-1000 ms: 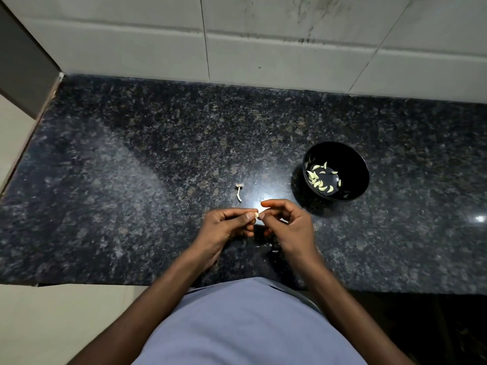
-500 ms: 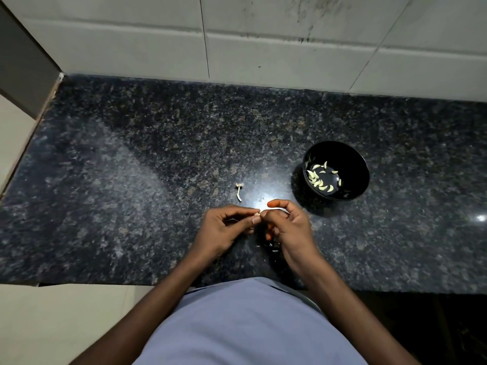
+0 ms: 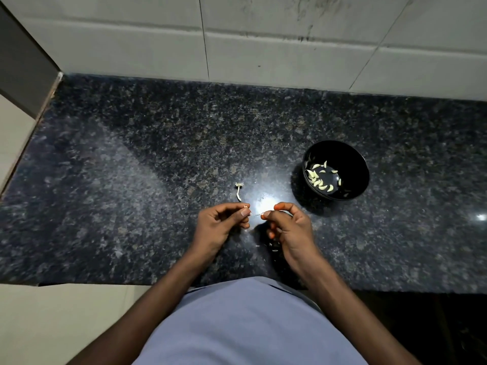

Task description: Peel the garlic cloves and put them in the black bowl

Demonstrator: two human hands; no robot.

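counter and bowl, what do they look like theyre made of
Counter: looks like polished granite, dark with pale flecks all over and a bright glare spot near the hands. Bowl: black and glossy, with faint reflections on its inner wall; whether plastic, melamine or glazed ceramic cannot be told from this view.

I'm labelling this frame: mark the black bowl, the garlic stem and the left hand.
Black bowl (image 3: 354, 159): head view, inner far wall.
Garlic stem (image 3: 238, 192): head view, mid-stalk.
Left hand (image 3: 218, 225): head view, back of hand.

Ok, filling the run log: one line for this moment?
left hand: pinches garlic clove | right hand: pinches skin strip | black bowl: holds peeled cloves
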